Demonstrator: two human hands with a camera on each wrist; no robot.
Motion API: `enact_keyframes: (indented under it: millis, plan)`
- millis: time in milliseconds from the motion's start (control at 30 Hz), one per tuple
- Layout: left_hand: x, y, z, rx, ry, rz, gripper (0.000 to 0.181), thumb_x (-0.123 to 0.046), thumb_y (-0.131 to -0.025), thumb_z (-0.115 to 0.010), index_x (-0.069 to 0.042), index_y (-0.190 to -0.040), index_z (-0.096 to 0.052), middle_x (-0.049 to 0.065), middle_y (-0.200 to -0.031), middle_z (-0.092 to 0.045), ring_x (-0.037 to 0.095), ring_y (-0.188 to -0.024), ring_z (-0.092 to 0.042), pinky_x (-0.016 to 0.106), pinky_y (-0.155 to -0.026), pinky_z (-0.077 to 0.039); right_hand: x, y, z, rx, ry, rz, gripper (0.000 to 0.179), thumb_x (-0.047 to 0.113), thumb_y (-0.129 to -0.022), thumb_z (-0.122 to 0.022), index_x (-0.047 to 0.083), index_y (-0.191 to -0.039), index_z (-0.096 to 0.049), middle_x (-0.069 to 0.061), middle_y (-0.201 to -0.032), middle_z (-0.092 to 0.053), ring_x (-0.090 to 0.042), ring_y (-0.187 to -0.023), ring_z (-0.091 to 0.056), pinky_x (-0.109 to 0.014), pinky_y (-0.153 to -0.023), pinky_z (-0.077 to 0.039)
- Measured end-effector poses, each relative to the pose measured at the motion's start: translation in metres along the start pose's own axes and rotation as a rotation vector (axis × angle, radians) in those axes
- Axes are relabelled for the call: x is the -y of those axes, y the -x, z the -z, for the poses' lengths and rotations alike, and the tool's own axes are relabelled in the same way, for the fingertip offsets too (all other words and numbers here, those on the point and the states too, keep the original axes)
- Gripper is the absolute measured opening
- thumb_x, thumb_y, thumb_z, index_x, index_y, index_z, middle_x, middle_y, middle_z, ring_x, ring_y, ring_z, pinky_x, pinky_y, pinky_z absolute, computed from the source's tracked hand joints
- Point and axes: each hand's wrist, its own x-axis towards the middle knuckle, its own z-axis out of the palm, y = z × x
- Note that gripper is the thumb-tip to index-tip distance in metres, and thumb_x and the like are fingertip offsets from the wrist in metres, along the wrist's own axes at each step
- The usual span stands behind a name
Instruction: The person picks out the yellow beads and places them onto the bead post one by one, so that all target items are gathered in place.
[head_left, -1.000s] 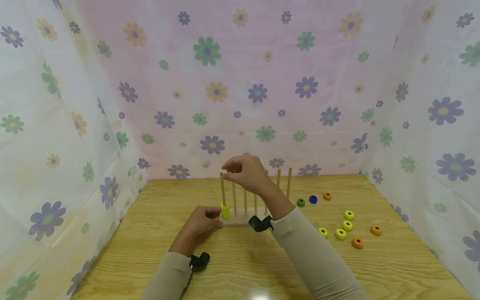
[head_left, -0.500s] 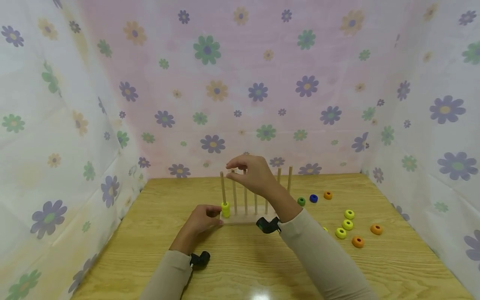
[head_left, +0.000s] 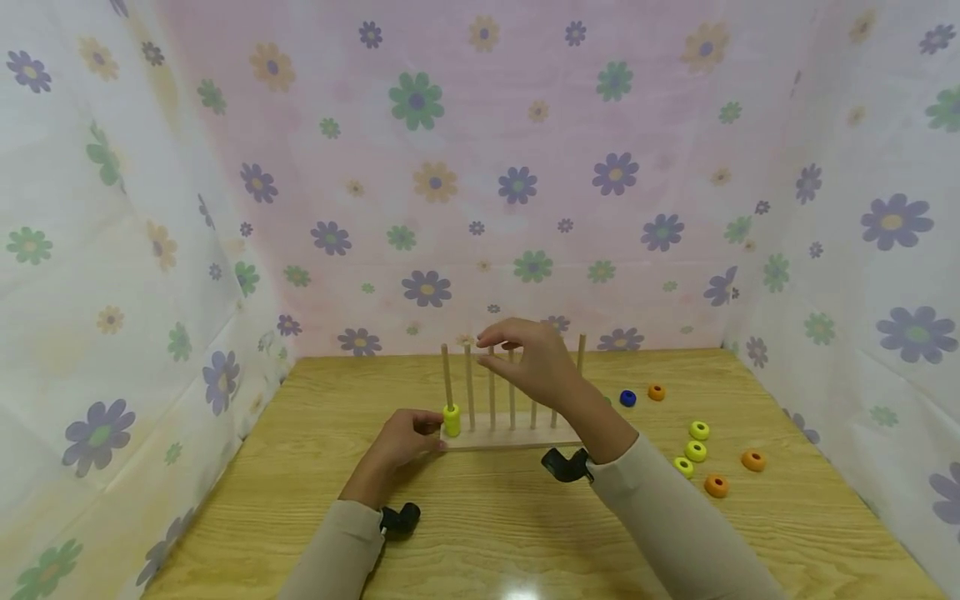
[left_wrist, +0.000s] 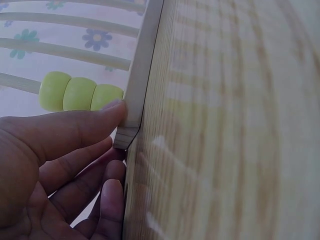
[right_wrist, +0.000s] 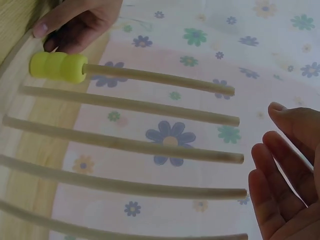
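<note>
A wooden peg stand (head_left: 495, 439) with a row of upright dowels stands on the table. Three yellow beads (head_left: 452, 421) are stacked at the bottom of its leftmost peg. My left hand (head_left: 401, 437) holds the left end of the base; in the left wrist view the thumb (left_wrist: 100, 120) lies along it near the beads, with the other fingers curled at the end. Above the middle pegs is my right hand (head_left: 536, 354), fingers loosely bent and nothing between them. The right wrist view shows that hand (right_wrist: 290, 175) beside the peg tips.
Loose beads lie on the table to the right: several yellow ones (head_left: 696, 452), orange ones (head_left: 717, 486) and a blue one (head_left: 627, 398). My right forearm mostly hides a green bead. Flowered cloth (head_left: 480, 167) encloses the back and both sides.
My right hand has moved rightward from the leftmost peg's tip to over the middle pegs, its fingers empty. The left hand stays at the base's end.
</note>
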Motion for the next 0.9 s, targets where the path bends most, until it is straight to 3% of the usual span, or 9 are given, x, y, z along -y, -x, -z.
enact_keyframes:
  millis: [300, 700, 900]
  plan:
    - [-0.001, 0.0, -0.001, 0.001, 0.003, -0.01, 0.046, -0.016, -0.085, -0.087, -0.011, -0.128, -0.073, 0.004, -0.124, -0.073, 0.022, -0.114, -0.067, 0.046, -0.102, -0.055, -0.01, 0.022, 0.007, 0.029, 0.052, -0.036, 0.019, 0.019, -0.089, -0.085, 0.017, -0.107, -0.08, 0.002, -0.116, -0.076, -0.015, -0.099, -0.072, -0.029, -0.079, -0.062]
    - [-0.002, 0.003, -0.001, 0.005, -0.012, -0.015, 0.046, -0.016, -0.086, -0.086, -0.01, -0.13, -0.073, 0.005, -0.124, -0.073, 0.024, -0.115, -0.067, 0.048, -0.103, -0.054, -0.018, 0.039, 0.023, 0.042, 0.068, -0.069, 0.02, 0.024, -0.09, -0.083, 0.019, -0.109, -0.08, 0.001, -0.115, -0.076, -0.012, -0.097, -0.07, -0.037, -0.078, -0.063]
    - [-0.002, 0.004, 0.0, 0.009, -0.014, -0.011, 0.046, -0.016, -0.086, -0.086, -0.01, -0.13, -0.072, 0.006, -0.125, -0.072, 0.024, -0.116, -0.067, 0.047, -0.102, -0.055, -0.02, 0.052, 0.031, 0.045, 0.051, -0.097, 0.02, 0.022, -0.089, -0.084, 0.02, -0.108, -0.079, 0.004, -0.113, -0.075, -0.019, -0.096, -0.072, -0.038, -0.077, -0.063]
